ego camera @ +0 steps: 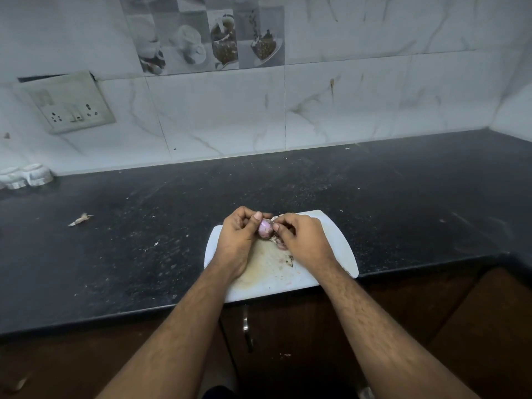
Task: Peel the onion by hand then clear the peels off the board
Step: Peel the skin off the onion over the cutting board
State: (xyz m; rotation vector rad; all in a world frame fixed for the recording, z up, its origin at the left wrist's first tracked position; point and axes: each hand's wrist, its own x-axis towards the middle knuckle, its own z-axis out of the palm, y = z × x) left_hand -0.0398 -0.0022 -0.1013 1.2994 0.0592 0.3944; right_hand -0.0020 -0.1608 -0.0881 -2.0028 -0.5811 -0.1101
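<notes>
Both hands work above the white cutting board (339, 240) — the left hand (240, 237) cups the small pink onion (265, 229), the right hand (302, 240) pinches its skin — peels (280, 245) lie beneath

**Open bench on both sides, board crowded at the middle**

The dark speckled stone bench (374, 203) lies bare to the right of the white plastic cutting board (339, 240) and behind it, up to the marble-patterned tiled wall (345, 110). To the left the bench carries only a small pale scrap of peel (80, 219), well apart from the board, and two white ribbed bowls (26, 175) set against the wall at the far left edge. On the board itself, both hands, the left (239, 237) and the right (302, 240), occupy the far half, with a heap of purplish onion peels (280, 243) beneath them. The board's near, stained part lies between the two forearms. At the far right the wall turns a corner and closes off the bench.
</notes>
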